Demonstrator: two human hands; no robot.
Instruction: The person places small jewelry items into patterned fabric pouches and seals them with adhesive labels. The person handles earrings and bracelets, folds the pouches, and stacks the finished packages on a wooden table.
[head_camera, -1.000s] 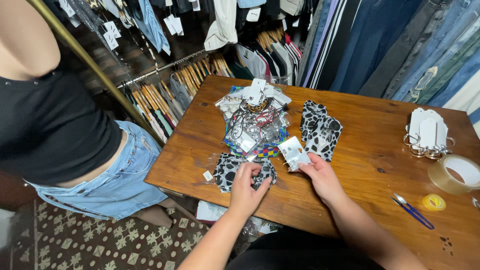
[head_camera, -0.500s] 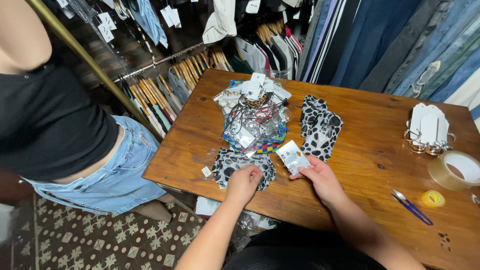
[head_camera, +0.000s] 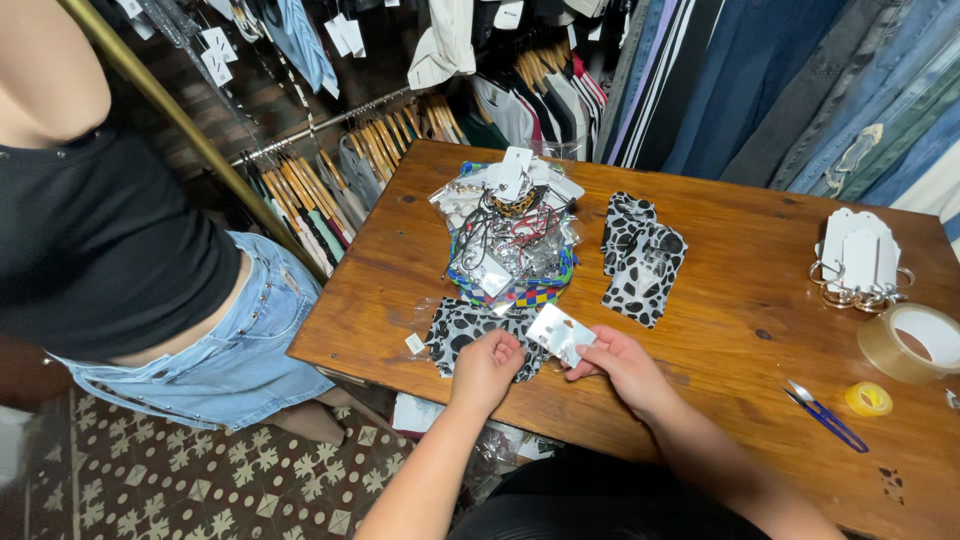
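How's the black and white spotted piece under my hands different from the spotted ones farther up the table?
The near spotted piece lies under the left hand in clear wrap; the far spotted pieces lie untouched, apart from both hands. The near one lies spread wide along the table edge; the far ones overlap, running away from it. Both share the black-and-white spotted pattern.

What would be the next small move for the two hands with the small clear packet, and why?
Probably lay the small clear packet on the black-and-white spotted pouch under it. Both the left hand and the right hand pinch the packet just above that pouch, and the heap of similar packets lies further back on the wooden table.
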